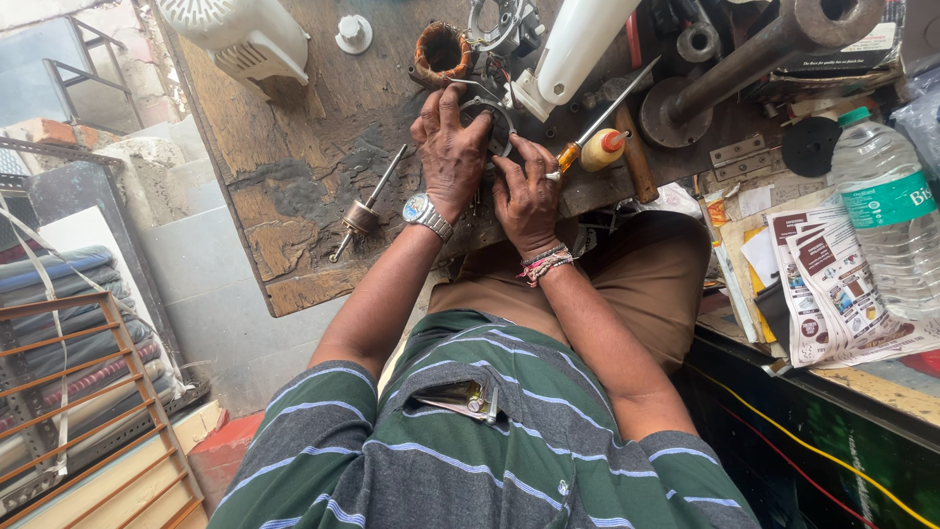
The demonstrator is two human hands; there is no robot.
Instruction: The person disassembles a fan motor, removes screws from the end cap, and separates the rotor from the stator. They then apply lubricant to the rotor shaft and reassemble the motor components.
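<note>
Head view: hands (490, 176) cover a seemingly round metal part (501, 122).

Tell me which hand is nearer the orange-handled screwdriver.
Right. The right hand has its fingers at the orange-handled screwdriver; the left hand lies farther off, on the metal ring.

Single head view, steep downward, close over workbench (294, 147).

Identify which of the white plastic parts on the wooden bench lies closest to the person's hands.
The long white plastic tube, angled just above the right hand; the ribbed white housing and small white cap sit farther off.
</note>
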